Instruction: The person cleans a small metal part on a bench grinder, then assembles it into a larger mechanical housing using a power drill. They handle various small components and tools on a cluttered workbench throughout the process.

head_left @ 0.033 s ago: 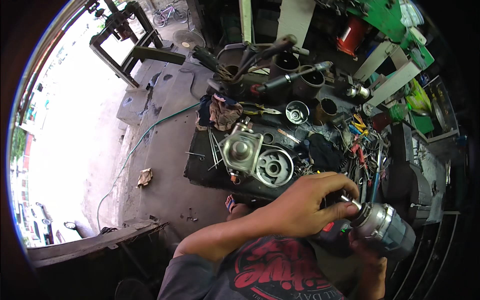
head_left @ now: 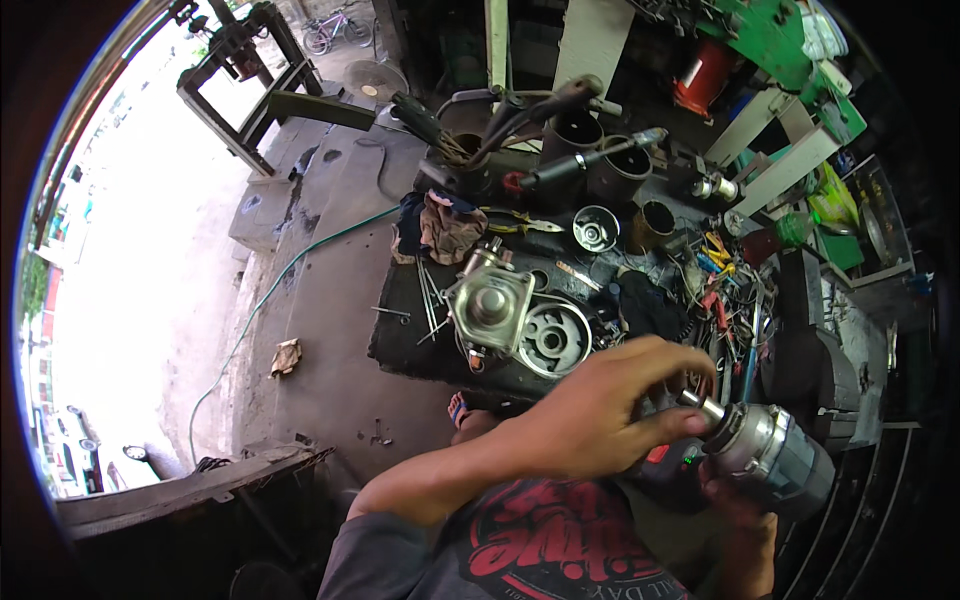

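Observation:
My right hand (head_left: 735, 505), partly hidden under the tool, grips a cordless impact wrench (head_left: 775, 465) with a grey body and a bare metal nose. The wrench lies tilted at the right, its nose toward my left hand (head_left: 620, 410). My left thumb and curled fingers close around a shiny metal socket (head_left: 703, 403) at that nose; the fingertips are partly hidden. Beyond my left forearm, on the dark bench (head_left: 410, 345), sits a metal housing with a domed middle (head_left: 492, 305). A round metal part with a central hole (head_left: 554, 340) lies beside it.
Long bolts (head_left: 430, 290), a rag (head_left: 452, 222) and yellow-handled pliers (head_left: 525, 222) lie on the bench. A metal cup (head_left: 596, 230) stands near dark cylinders (head_left: 620, 170). Mixed hand tools (head_left: 720, 290) crowd the right side. A green hose (head_left: 290, 265) crosses the floor at left.
The housing and the round part appear a touch further right and lower in the picture. Both hands keep their hold on the wrench and socket.

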Demonstrator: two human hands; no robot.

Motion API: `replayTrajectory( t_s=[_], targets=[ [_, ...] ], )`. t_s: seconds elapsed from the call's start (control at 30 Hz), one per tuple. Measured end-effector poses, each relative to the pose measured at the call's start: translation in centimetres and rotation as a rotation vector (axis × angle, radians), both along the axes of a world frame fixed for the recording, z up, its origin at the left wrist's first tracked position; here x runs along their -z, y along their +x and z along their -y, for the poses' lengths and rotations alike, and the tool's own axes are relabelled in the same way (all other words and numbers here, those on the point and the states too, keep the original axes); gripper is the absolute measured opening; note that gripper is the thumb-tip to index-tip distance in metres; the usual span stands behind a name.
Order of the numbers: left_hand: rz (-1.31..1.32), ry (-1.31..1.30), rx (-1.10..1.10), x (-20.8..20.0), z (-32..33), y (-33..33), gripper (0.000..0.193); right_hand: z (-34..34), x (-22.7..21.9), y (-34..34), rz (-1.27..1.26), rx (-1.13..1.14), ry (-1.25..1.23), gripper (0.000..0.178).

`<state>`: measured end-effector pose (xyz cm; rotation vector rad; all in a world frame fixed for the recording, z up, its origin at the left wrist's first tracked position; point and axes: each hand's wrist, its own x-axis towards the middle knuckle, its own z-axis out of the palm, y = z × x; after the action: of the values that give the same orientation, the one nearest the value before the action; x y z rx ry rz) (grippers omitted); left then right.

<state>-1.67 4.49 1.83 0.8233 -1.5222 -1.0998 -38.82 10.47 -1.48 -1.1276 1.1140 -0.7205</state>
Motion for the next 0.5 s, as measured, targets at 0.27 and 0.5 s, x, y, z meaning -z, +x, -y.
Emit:
replayTrajectory(
  t_s=[0.27, 0.5],
  targets=[
    [0.169, -0.105, -0.225, 6.7, 2.3, 17.5, 0.069, 4.9, -7.5, 9.5, -0.586, -0.281, -0.1, 0.06],
    [0.078, -0.158, -0.134, 11.7, 4.1, 15.8, 0.064, 8.5, -10.4, 19.0, -0.688, -0.302, -0.154, 0.055]
  ],
)
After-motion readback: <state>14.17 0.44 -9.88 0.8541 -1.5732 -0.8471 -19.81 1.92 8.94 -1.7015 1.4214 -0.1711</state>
